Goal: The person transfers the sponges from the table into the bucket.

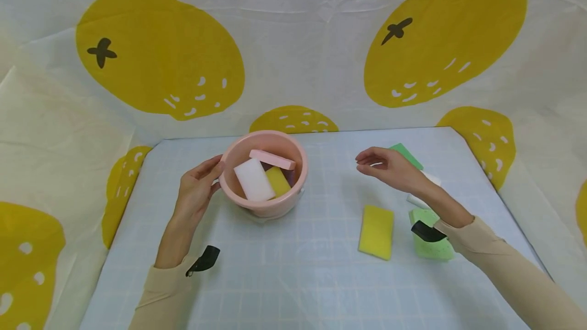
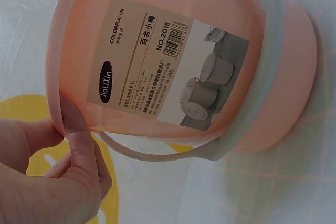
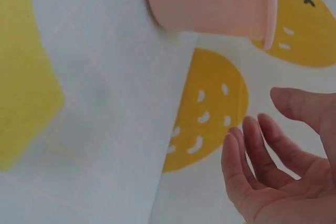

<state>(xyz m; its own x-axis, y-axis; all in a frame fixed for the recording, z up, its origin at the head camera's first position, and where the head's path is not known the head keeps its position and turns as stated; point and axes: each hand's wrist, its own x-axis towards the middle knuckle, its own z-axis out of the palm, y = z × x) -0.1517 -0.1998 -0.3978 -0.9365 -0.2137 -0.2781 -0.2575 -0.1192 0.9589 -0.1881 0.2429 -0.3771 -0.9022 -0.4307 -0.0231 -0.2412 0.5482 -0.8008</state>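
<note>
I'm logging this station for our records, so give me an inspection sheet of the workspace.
Surface: pale blue tabletop with a light grid pattern.
Job's things: pink bucket holding a white block, a yellow block and a pink block; to its right, a yellow sponge, a light green sponge, a green piece and a white piece, the last two partly hidden.
Clutter: nothing seen.
Left hand: pinches the bucket's rim.
Right hand: holds nothing, fingers apart from the bucket.
Cables: nothing seen.
Surroundings: white sheeting printed with yellow fruit shapes.
</note>
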